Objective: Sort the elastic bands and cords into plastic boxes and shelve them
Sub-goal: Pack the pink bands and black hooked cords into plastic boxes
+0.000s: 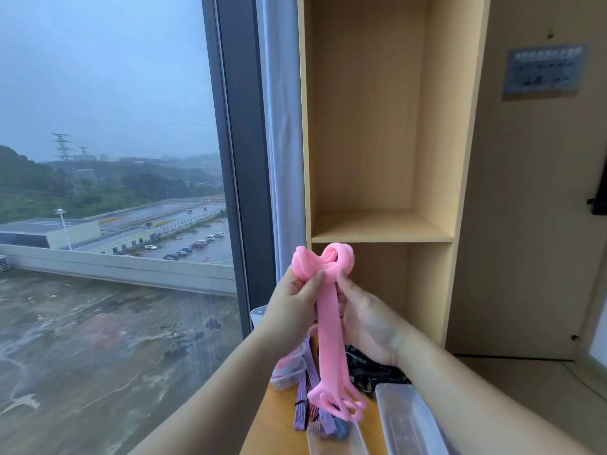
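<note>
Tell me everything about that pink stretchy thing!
The pink elastic bands are a smooth, rubbery-looking bunch, knotted or looped at the top, hanging straight down, with loose loops blurred at the bottom end. The left hand and right hand both pinch it just under the knot, holding it up in front of the wooden shelf unit.

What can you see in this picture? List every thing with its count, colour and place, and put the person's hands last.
bands: one bundle, pink, held up before the shelf
straps: a few, purple-striped, on the table under the bands
cords: one pile, black, on the table below the right hand
boxes: at least three, clear, on the table
shelf: one, light wood, behind the hands
table: one, wood, bottom
window: one, left
notice: one, grey-blue, right wall
left hand: grips the bands
right hand: grips the bands
</note>
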Tool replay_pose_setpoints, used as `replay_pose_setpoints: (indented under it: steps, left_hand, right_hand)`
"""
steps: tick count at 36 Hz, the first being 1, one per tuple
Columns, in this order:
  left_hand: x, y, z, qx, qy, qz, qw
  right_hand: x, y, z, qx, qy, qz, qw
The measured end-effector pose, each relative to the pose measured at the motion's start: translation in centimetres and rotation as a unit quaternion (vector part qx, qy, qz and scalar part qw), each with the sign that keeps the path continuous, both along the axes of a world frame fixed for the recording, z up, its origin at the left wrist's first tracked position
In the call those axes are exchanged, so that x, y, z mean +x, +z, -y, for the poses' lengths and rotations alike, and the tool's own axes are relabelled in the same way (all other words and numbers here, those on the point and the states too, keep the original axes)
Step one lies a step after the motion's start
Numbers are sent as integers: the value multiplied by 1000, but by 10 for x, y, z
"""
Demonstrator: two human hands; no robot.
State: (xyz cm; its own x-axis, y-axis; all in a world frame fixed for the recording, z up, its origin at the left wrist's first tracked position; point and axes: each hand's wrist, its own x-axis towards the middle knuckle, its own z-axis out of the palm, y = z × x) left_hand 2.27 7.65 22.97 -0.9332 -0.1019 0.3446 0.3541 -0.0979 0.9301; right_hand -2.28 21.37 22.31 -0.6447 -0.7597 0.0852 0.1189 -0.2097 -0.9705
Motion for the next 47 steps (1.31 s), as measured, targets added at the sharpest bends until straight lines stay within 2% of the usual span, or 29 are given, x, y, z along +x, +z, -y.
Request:
replay_pose_setpoints:
  steps: [6,11,14,19,25,31,35,39,47]
  left_hand:
    - [-5,-13,5,-144,106,-47,983]
    - [-5,-26,11,-323,148,-124,926]
    - [-5,-28,10,-365,138,-156,907]
    - [4,-24,9,-332,82,-167,925]
    - [15,-18,9,-209,-31,-10,977]
    - [14,-15,15,-110,-97,88,985]
    - [9,-14,17,-73,-50,105,991]
    - [10,-12,16,-71,-90,75,991]
    - [3,-23,8,-76,29,30,996]
  right_hand:
    - [5,-4,-2,32,-99,21,994]
    - [4,4,0,58,-142,19,988]
    - [4,4,1,72,-167,15,983]
    - [2,0,-1,58,-191,4,980]
    - [-5,-10,0,35,-228,12,973]
    - [-11,-14,-2,37,-235,-30,971]
    - [-11,-16,-3,49,-212,-79,973]
    - [-11,-15,-4,52,-195,-95,975]
    - [-10,-11,-1,102,-176,-8,979]
